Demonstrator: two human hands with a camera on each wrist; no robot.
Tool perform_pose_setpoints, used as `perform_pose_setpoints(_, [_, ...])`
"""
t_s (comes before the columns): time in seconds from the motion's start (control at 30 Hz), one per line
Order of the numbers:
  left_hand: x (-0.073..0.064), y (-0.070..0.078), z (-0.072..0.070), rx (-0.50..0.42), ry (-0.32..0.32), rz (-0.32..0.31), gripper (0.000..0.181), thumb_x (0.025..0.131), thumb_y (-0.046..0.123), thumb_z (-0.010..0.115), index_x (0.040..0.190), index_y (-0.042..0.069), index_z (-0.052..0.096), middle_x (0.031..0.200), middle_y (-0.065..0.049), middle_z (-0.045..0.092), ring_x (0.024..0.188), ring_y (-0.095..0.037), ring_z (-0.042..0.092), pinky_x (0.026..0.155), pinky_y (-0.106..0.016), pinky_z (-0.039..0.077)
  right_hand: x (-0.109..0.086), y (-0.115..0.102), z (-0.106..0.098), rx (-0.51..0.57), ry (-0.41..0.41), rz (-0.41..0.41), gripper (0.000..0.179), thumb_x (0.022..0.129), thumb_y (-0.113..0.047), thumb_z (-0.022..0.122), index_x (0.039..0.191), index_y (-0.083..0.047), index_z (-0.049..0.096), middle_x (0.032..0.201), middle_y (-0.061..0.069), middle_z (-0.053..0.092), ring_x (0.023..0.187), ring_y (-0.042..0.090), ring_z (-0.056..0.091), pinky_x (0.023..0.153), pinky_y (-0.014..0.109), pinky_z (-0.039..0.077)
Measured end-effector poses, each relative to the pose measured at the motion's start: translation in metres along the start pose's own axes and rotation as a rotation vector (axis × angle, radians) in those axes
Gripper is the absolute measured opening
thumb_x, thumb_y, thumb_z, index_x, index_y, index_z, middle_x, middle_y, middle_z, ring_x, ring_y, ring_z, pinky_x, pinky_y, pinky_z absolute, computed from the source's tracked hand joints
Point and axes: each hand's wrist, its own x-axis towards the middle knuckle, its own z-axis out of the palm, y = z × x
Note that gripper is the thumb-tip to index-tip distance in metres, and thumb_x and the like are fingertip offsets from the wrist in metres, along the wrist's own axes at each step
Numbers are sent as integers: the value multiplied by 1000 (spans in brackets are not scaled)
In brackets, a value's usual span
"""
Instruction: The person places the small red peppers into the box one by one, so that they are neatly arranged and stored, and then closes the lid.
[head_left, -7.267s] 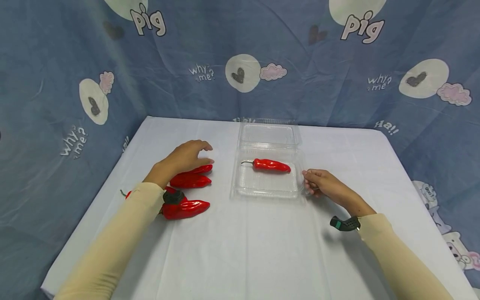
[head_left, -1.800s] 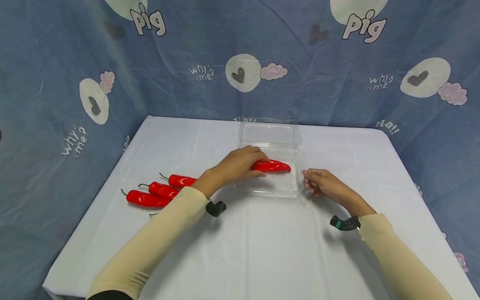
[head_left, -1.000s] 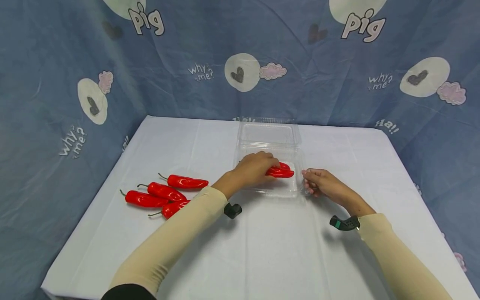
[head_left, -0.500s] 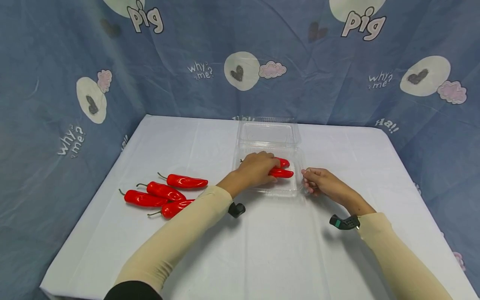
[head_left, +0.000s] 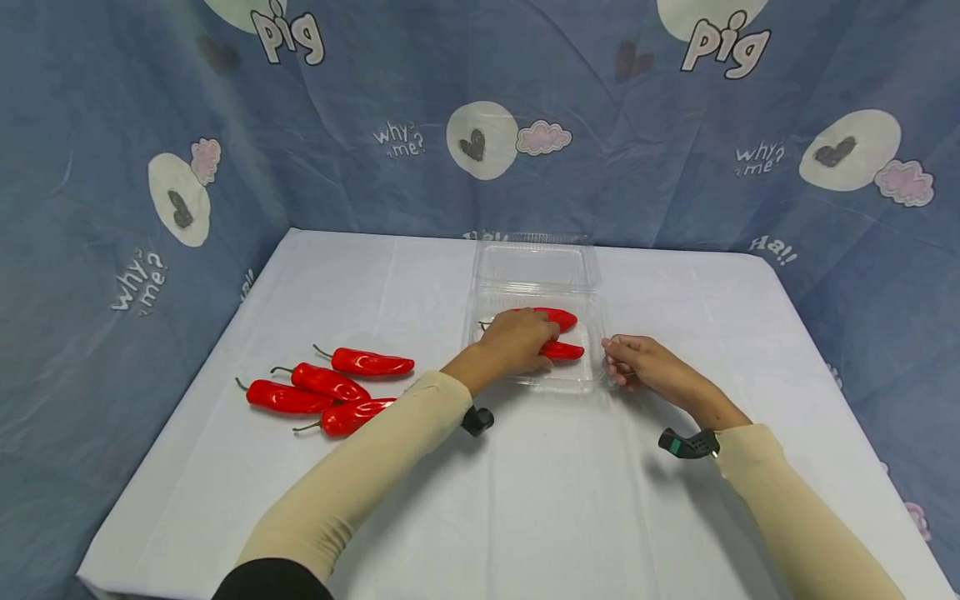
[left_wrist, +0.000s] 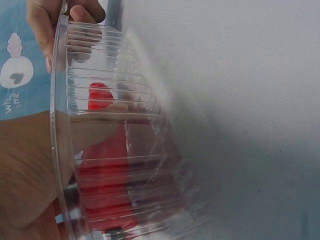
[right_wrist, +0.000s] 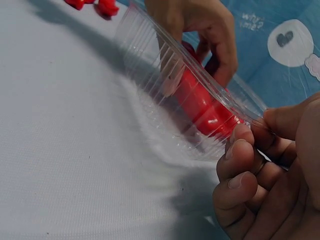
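A clear plastic clamshell box (head_left: 562,383) lies with its lid folded back behind its base. My left hand (head_left: 517,340) reaches down into the base, thumb and fingers around a red pepper (head_left: 564,351). Through the box wall in the left wrist view, that pepper (left_wrist: 105,185) shows with its stem end low in the picture. Just behind it lies a second red pepper (head_left: 561,317), partly covered by the fingers. At the box's right side my right hand (head_left: 641,362) pinches the rim between thumb and curled forefinger, as the right wrist view shows closely.
Several red peppers with green stems, such as the rearmost pepper (head_left: 371,362), lie on the white-covered table (head_left: 570,500) to the left, partly behind the left sleeve (head_left: 367,467). A blue printed cloth (head_left: 337,192) hangs behind the table.
From the pile at left, my left hand has brought a second pepper into the box. Over the last second, the front pepper has shifted slightly nearer and the other slightly back. The right hand stays put.
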Motion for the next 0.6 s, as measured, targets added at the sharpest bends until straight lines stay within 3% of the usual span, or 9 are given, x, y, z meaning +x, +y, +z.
perform_pose_setpoints(0.6, [-1,3,0,38,4,-1,44,86,40,80,124,21,66,109,3,64,96,-16,54,84,-35,49,2,0,-1,1,-8,-6,35,109,-31,46,92,0,50,76,5,53,67,14,51,58,27,41])
